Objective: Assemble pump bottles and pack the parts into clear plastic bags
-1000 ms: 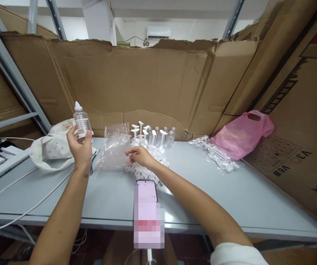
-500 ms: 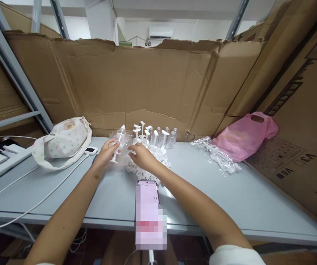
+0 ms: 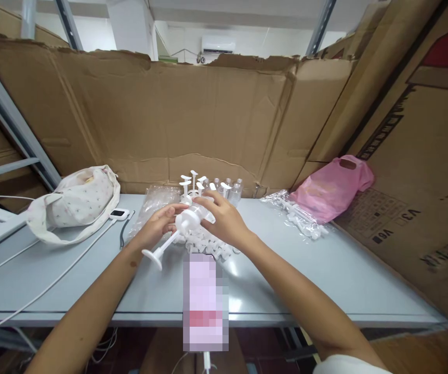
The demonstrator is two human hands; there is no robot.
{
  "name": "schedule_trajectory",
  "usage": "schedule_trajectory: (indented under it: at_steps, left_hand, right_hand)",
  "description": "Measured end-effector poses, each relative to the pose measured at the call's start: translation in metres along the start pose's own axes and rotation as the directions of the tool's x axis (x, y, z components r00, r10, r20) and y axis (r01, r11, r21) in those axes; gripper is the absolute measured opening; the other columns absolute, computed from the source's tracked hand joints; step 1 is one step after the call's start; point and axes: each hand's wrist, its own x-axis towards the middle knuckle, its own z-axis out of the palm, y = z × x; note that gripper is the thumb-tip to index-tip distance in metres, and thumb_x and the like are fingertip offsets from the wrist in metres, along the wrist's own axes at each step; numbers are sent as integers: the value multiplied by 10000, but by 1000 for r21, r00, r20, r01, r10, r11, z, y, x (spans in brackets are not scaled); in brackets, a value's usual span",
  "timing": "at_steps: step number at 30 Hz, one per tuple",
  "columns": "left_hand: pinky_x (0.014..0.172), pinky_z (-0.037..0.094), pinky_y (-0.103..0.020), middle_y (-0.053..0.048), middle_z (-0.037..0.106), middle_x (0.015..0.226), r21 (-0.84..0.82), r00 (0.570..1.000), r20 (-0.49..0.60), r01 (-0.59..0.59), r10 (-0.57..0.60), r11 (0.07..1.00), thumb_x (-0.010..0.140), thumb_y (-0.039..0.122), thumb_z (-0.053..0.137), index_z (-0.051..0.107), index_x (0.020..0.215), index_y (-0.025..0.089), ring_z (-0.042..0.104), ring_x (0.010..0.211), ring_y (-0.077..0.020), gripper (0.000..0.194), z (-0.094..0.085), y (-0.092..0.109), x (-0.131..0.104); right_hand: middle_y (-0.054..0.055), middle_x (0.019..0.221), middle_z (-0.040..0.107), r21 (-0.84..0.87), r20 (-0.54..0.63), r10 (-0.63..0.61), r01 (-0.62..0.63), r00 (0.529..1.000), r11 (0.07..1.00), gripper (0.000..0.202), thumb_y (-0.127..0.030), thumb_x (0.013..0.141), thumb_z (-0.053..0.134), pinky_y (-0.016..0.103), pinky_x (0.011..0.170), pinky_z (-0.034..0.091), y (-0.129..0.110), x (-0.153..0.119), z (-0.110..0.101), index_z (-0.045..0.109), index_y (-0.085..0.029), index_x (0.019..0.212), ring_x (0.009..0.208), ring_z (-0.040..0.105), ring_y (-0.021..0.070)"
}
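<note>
A clear plastic syringe [image 3: 197, 214] with a white plunger lies tilted between my two hands above the table. Its plunger rod and round end plate [image 3: 154, 257] point down toward the lower left. My right hand [image 3: 224, 217] is wrapped round the clear barrel. My left hand [image 3: 159, 226] has its fingers closed against the syringe near the white flange; their exact contact is partly hidden. Below and behind the hands lies a pile of small white plastic caps [image 3: 204, 244]. Several white plungers [image 3: 193, 179] stand upright just behind, next to clear ribbed plastic containers [image 3: 235, 192].
A phone [image 3: 204, 291], its screen blurred, stands at the table's front edge. Crumpled clear plastic [image 3: 156, 200] and a white cloth bag [image 3: 81, 197] lie left, near a small cabled device [image 3: 118, 214]. Bagged white parts [image 3: 302, 221] and a pink bag [image 3: 329, 189] lie right. Cardboard [image 3: 169, 114] walls the back.
The syringe has moved right and toward me, tipping from nearly upright so its plunger points lower left. My right hand has come from the pile and closed round the barrel.
</note>
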Motion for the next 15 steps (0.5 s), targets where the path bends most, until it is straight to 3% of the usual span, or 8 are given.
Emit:
schedule_trajectory:
  at_steps: [2, 3, 6, 8, 11, 13, 15]
  left_hand:
    - [584, 445, -266, -68, 630, 983, 220, 995, -61, -65, 80, 973, 799, 474, 575, 550, 1177, 184, 578, 687, -145, 477, 5, -2, 1]
    - [603, 445, -266, -73, 620, 1056, 335, 991, -55, -98, 123, 937, 793, 439, 590, 540, 1187, 194, 581, 730, -152, 466, 9, -2, 1]
    - [658, 434, -283, -63, 621, 1058, 607, 980, 39, -179, 196, 774, 830, 397, 548, 524, 1161, 209, 571, 809, -174, 381, 25, -4, -4]
    - [659, 414, -294, -46, 627, 951, 722, 973, 39, -186, 229, 666, 863, 400, 496, 524, 1088, 205, 554, 778, -181, 300, 34, -7, -7]
    - [686, 393, -321, -48, 600, 862, 828, 962, 50, -191, 269, 528, 905, 425, 402, 522, 942, 195, 539, 788, -209, 262, 40, -11, -10]
    - [697, 381, -334, -54, 578, 817, 846, 960, 71, -201, 269, 494, 920, 450, 346, 507, 869, 190, 530, 788, -223, 309, 41, -12, -12]
    - [685, 369, -333, -50, 556, 776, 821, 967, 74, -197, 243, 535, 926, 475, 307, 494, 837, 187, 514, 748, -217, 354, 42, -13, -13]
  right_hand:
    - [89, 1143, 589, 291, 15, 119, -118, 993, 949, 422, -196, 744, 645, 325, 693, 496, -2, -7, 1, 562, -221, 1157, 864, 593, 192]
    - [74, 1057, 620, 438, 41, 187, -186, 981, 879, 398, -233, 733, 663, 307, 652, 492, -3, -10, 3, 572, -209, 1120, 803, 599, 178]
    - [33, 829, 643, 758, 183, 347, -357, 920, 546, 365, -337, 709, 690, 262, 524, 455, -6, -17, 8, 583, -185, 1023, 691, 606, 166]
    - [21, 755, 633, 848, 260, 393, -403, 882, 345, 349, -368, 680, 711, 238, 461, 416, -8, -20, 10, 599, -172, 946, 642, 600, 157]
    - [-1, 651, 602, 890, 295, 479, -420, 827, 177, 285, -374, 638, 746, 218, 433, 378, -9, -23, 11, 627, -157, 779, 564, 554, 119]
    - [-19, 579, 573, 901, 313, 522, -422, 793, 101, 264, -367, 628, 757, 212, 436, 365, -9, -25, 12, 633, -153, 718, 503, 505, 90]
    - [-30, 526, 554, 906, 334, 533, -421, 777, 46, 257, -361, 623, 764, 211, 447, 358, -8, -26, 15, 633, -150, 692, 465, 474, 77]
